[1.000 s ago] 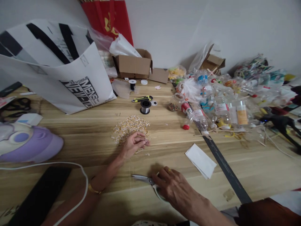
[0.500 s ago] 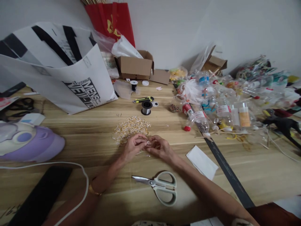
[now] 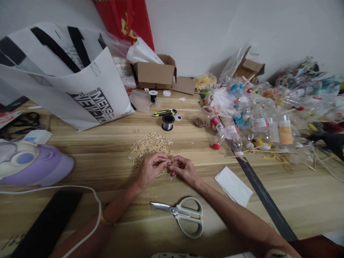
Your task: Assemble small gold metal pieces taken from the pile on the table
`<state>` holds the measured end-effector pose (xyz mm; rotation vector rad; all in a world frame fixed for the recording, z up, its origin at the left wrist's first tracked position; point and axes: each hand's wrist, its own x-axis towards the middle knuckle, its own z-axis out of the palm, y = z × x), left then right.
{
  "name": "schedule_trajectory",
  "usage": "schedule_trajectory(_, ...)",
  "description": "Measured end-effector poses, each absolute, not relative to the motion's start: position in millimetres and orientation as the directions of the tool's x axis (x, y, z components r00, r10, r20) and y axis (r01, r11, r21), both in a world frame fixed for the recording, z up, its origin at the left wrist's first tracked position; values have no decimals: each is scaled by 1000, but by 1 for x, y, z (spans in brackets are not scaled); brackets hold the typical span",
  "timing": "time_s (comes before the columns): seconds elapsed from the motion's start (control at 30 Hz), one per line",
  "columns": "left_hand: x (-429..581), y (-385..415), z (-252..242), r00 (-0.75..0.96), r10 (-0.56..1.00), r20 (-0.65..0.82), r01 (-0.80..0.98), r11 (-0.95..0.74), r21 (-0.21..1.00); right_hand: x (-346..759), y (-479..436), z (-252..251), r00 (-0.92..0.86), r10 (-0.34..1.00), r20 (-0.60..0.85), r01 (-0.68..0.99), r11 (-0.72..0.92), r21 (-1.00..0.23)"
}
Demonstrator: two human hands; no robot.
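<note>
My left hand (image 3: 151,168) and my right hand (image 3: 183,170) meet fingertip to fingertip on the wooden table (image 3: 107,150), both pinched on a tiny shiny bead piece (image 3: 169,163) between them. Just beyond the hands lies a heap of gold and clear bead pieces (image 3: 149,146). Pale-handled scissors (image 3: 182,214) lie shut on the table in front of my arms, touched by neither hand.
A large white paper bag (image 3: 67,79) stands at the left, a purple mask (image 3: 32,163) and a white cable (image 3: 80,190) near it. A wire spool (image 3: 167,122), a utility knife (image 3: 163,113), cardboard boxes (image 3: 156,73), a white paper (image 3: 233,186), a dark strip (image 3: 266,200) and several plastic bottles (image 3: 258,122) crowd the back and right.
My right hand left the scissors on the table and came up to join my left hand at the bead heap; both now pinch a small piece.
</note>
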<state>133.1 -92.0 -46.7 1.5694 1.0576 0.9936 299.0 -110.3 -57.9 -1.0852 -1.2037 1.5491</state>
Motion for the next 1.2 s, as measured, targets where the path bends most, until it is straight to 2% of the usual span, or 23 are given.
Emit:
schedule_trajectory(0.2,133,-88,-48,256,963,80,173,-127,977,304,-113,-62,-222,973,-58,-62,-73,-995)
schedule_trajectory(0.33,133,-87,-47,291,955,51,193,-111,975,306,-113,-65,-229,973,-24,-33,-32,-999)
schedule_trajectory(0.77,131,-86,-43,385,917,-104,124,60,990,309,-112,-60,-224,974,-38,3,-38,-999)
schedule_trajectory(1.2,134,-89,-44,388,914,-113,81,89,993,311,-114,-67,-251,967,47,88,72,-994)
